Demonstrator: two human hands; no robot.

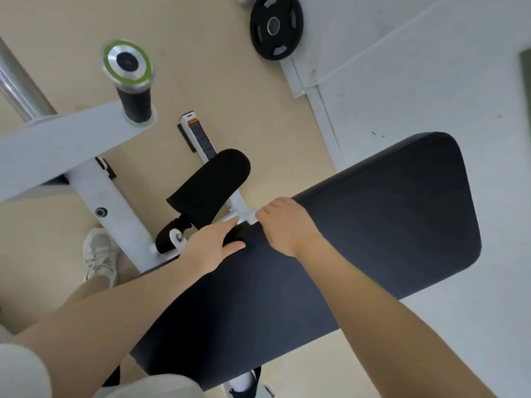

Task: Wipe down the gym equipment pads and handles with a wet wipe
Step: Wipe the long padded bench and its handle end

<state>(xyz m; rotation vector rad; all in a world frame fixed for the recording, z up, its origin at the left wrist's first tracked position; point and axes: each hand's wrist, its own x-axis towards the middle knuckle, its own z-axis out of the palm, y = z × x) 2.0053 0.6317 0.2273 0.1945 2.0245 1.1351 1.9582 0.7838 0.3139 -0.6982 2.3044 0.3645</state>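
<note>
A large dark bench pad (359, 239) slants across the middle of the view. My left hand (212, 245) lies flat on its upper left edge with the fingers straight and the thumb spread over the pad. My right hand (284, 222) is beside it at the same edge, fingers curled over a white wet wipe (251, 218), of which only a small corner shows. A black roller pad (212, 182) sits just beyond the hands. A black handle (133, 99) with a green-ringed metal cap stands at the upper left.
The white machine frame (112, 202) runs diagonally at left, with a chrome bar (17, 84) behind it. A black weight plate (275, 25) lies on the beige floor near the white wall (402, 81). My foot in a white sneaker (100, 255) stands beside the frame.
</note>
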